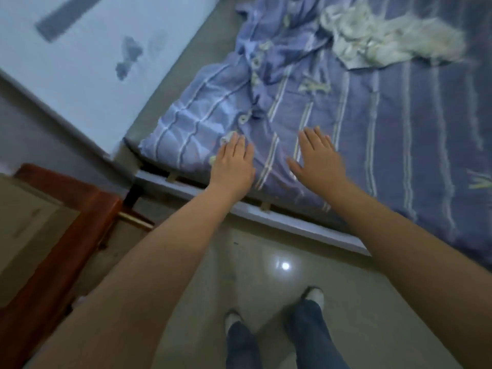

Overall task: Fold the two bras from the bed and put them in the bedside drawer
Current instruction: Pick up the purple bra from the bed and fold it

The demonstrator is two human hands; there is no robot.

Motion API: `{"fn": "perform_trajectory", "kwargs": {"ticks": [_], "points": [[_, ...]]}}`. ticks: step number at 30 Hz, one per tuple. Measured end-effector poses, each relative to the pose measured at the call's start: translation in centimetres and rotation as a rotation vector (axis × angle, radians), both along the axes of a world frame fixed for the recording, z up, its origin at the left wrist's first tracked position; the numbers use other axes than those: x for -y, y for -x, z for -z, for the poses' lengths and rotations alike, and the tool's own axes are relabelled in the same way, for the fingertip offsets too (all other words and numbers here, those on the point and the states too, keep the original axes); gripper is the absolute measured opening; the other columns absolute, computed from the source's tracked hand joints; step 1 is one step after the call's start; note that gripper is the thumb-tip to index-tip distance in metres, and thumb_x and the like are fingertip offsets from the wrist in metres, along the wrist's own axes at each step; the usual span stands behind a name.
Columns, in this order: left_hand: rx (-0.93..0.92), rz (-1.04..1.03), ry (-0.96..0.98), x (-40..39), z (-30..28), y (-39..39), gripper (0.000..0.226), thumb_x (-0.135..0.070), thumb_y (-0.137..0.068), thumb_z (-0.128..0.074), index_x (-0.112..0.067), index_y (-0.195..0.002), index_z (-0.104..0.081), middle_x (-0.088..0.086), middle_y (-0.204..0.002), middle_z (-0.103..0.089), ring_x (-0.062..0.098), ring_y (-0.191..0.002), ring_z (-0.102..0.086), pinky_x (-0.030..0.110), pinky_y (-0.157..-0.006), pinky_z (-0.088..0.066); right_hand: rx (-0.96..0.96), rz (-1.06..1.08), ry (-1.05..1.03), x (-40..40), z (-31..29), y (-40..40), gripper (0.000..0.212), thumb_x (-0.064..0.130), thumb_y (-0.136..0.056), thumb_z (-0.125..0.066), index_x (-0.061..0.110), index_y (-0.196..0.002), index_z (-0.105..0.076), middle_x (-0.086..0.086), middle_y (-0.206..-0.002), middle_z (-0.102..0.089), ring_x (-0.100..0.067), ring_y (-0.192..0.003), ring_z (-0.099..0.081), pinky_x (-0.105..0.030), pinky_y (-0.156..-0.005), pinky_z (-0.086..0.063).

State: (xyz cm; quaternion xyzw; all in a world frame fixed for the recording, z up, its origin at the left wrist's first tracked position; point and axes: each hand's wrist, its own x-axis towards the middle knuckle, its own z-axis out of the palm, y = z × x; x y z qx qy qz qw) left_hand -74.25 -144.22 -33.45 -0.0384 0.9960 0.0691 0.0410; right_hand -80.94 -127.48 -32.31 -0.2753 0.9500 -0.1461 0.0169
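Both forearms reach toward twelve o'clock; the left hand (234, 163) and right hand (316, 155) lie flat, fingers spread, empty, on the striped bedcover (386, 134). A blurred white lacy heap (388, 43), possibly the bras, sits at one o'clock.

Bed (165, 83): striped blue sheet (386, 145), rumpled; white garment heap (386, 41) at far side.
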Motion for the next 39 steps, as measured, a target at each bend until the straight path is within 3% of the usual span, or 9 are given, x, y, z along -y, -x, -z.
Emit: {"fn": "perform_trajectory", "kwargs": {"ticks": [8,14,19,25,32,39], "points": [[-0.040,0.395,-0.059,-28.2,-7.0,14.0,0.055,-0.026,-0.094,-0.036,-0.003,-0.139,-0.013,0.020,-0.153,-0.012,0.033,-0.142,-0.004,0.045,-0.116,-0.010,-0.116,0.506,0.024,-30.1,-7.3,5.8,0.056,0.022,-0.087,-0.051,-0.005,-0.132,-0.029,-0.025,-0.145,-0.030,-0.037,-0.138,-0.020,-0.047,-0.113,-0.018],[-0.011,0.495,-0.081,-47.6,-8.4,20.2,0.054,-0.026,-0.096,-0.034,-0.003,-0.139,-0.012,0.018,-0.154,-0.009,0.032,-0.142,0.000,0.045,-0.118,-0.009,-0.109,0.680,-0.013,-49.6,-8.9,9.1,0.057,0.022,-0.087,-0.052,-0.005,-0.132,-0.029,-0.025,-0.144,-0.032,-0.037,-0.136,-0.023,-0.046,-0.113,-0.018],[0.049,0.523,-0.038,-58.4,-7.7,25.6,0.053,-0.028,-0.097,-0.031,-0.004,-0.140,-0.010,0.017,-0.154,-0.006,0.031,-0.142,0.001,0.045,-0.119,-0.009,-0.053,0.758,-0.074,-62.1,-8.6,12.7,0.050,0.020,-0.086,-0.052,-0.008,-0.124,-0.036,-0.027,-0.130,-0.044,-0.038,-0.126,-0.035,-0.047,-0.106,-0.026],[0.075,0.464,-0.022,-66.6,-4.6,35.5,0.053,-0.028,-0.097,-0.032,-0.004,-0.139,-0.012,0.018,-0.154,-0.007,0.031,-0.142,0.000,0.045,-0.118,-0.011,0.014,0.806,-0.106,-72.8,-5.5,21.2,0.034,0.016,-0.085,-0.052,-0.008,-0.108,-0.046,-0.027,-0.114,-0.052,-0.036,-0.113,-0.042,-0.044,-0.093,-0.030],[0.195,0.362,-0.041,-75.1,2.6,48.9,0.053,-0.028,-0.097,-0.030,-0.004,-0.139,-0.011,0.017,-0.154,-0.006,0.031,-0.142,0.001,0.043,-0.119,-0.008,0.124,0.717,-0.136,-81.5,1.4,34.7,0.035,0.015,-0.085,-0.052,-0.008,-0.110,-0.046,-0.027,-0.112,-0.054,-0.036,-0.107,-0.046,-0.042,-0.093,-0.033],[0.299,0.245,-0.141,-80.5,12.4,54.3,0.054,-0.027,-0.094,-0.033,-0.002,-0.137,-0.014,0.019,-0.153,-0.012,0.031,-0.142,-0.003,0.041,-0.117,-0.010,0.263,0.554,-0.216,-85.4,10.1,44.9,0.035,0.013,-0.082,-0.051,-0.006,-0.111,-0.046,-0.026,-0.111,-0.054,-0.034,-0.105,-0.047,-0.041,-0.092,-0.035]]}}
